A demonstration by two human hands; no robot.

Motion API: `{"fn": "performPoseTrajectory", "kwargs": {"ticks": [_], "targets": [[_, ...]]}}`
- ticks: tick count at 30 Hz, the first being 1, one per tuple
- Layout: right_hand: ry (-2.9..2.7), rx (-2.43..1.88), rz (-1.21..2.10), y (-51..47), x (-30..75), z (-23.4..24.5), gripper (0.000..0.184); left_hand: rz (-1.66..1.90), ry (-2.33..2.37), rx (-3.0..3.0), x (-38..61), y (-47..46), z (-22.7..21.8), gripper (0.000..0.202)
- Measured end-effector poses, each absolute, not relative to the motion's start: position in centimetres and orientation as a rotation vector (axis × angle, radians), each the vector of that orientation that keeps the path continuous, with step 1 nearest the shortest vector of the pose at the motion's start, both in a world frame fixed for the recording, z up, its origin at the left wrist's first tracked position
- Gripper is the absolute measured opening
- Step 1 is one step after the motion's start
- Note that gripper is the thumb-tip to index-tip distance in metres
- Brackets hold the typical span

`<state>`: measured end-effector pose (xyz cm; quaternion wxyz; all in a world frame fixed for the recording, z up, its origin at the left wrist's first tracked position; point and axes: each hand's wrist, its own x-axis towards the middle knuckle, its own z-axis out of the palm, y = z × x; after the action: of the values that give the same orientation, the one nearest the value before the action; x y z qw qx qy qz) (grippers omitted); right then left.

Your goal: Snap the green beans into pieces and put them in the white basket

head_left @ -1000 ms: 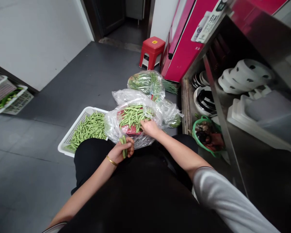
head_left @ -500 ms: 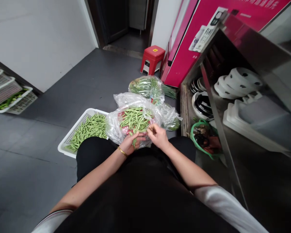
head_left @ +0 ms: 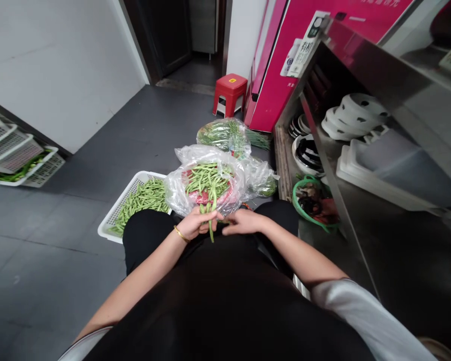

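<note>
My left hand (head_left: 199,223) is closed on a few green beans (head_left: 211,220), which stick out above and below the fingers. Right beside it, my right hand (head_left: 245,221) has its fingers bent toward the left hand's fingertips; whatever lies between them is too small to make out. In front of both hands, an opened clear plastic bag (head_left: 176,193) holds a heap of green beans (head_left: 206,179) over something red. A white perforated basket (head_left: 108,220) with more green beans stands on the floor to the left, partly behind my knee.
Behind the open bag lie bagged greens (head_left: 223,134) and another plastic bag (head_left: 261,175). A red stool (head_left: 230,94) stands near the doorway. On the right are a metal shelf (head_left: 338,200) with dishes and a green basket (head_left: 297,204). White baskets (head_left: 22,155) are stacked at left.
Both hands have come down closer to my lap, and the beans in my left hand now show more fully. My right hand has turned from a raised pinch to a flatter pose. The view has shifted slightly.
</note>
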<state>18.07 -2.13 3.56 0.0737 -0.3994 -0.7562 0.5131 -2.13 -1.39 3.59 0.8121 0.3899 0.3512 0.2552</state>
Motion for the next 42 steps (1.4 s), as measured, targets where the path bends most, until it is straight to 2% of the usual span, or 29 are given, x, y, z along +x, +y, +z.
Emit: {"fn": "performPoseTrajectory", "kwargs": {"ticks": [2, 4, 6, 9, 11, 16, 19, 21, 25, 27, 30, 34, 38, 42], "targets": [[-1.88, -1.131, 1.749, -1.1, 17.8, 3.7, 0.049, 0.505, 0.703, 0.8, -2.9, -1.1, 3.9, 0.028], [-1.56, -0.954, 1.955, -0.2, 17.2, 3.4, 0.062, 0.501, 0.692, 0.787, -3.6, -0.8, 4.1, 0.027], [-1.328, -0.818, 2.048, 0.6, 16.6, 3.1, 0.059, 0.45, 0.697, 0.813, -4.0, -0.6, 4.1, 0.027], [-1.221, -0.793, 2.015, 1.6, 15.8, 2.9, 0.047, 0.319, 0.718, 0.857, -4.2, -0.7, 3.7, 0.029], [-1.318, -0.916, 1.827, 1.6, 15.1, 3.2, 0.039, 0.307, 0.791, 0.853, -4.0, -0.8, 3.1, 0.027], [-1.796, -1.062, 0.892, -1.1, 13.5, 4.4, 0.024, 0.453, 0.993, 0.621, -3.5, -0.2, 1.0, 0.021], [-1.876, -1.028, 0.715, -3.1, 13.2, 4.2, 0.022, 0.492, 1.013, 0.436, -3.8, 0.6, 0.1, 0.019], [-1.828, -1.042, 0.838, -3.6, 13.2, 3.7, 0.021, 0.569, 1.036, 0.338, -4.4, 1.2, 0.0, 0.02], [-1.354, -1.108, 1.548, -2.6, 13.4, 1.9, 0.031, 0.763, 1.094, 0.473, -5.4, 1.6, 1.1, 0.024], [-1.105, -1.092, 1.8, -1.6, 13.5, 0.7, 0.036, 0.764, 1.119, 0.68, -5.2, 1.2, 1.9, 0.028], [-1.008, -1.109, 1.821, -0.7, 13.6, -0.9, 0.04, 0.644, 1.116, 0.927, -4.2, 0.2, 2.8, 0.036], [-1.146, -1.159, 1.763, -0.8, 14.1, -1.2, 0.039, 0.484, 1.085, 1.031, -3.4, -0.4, 3.0, 0.047], [-0.987, -1.072, 2.031, -1.7, 14.2, -0.2, 0.041, 0.542, 1.061, 0.997, -3.4, -0.6, 2.6, 0.04], [-0.782, -0.941, 2.163, -2.4, 13.9, 0.3, 0.042, 0.476, 0.943, 1.008, -3.3, -0.9, 2.0, 0.038]]}}
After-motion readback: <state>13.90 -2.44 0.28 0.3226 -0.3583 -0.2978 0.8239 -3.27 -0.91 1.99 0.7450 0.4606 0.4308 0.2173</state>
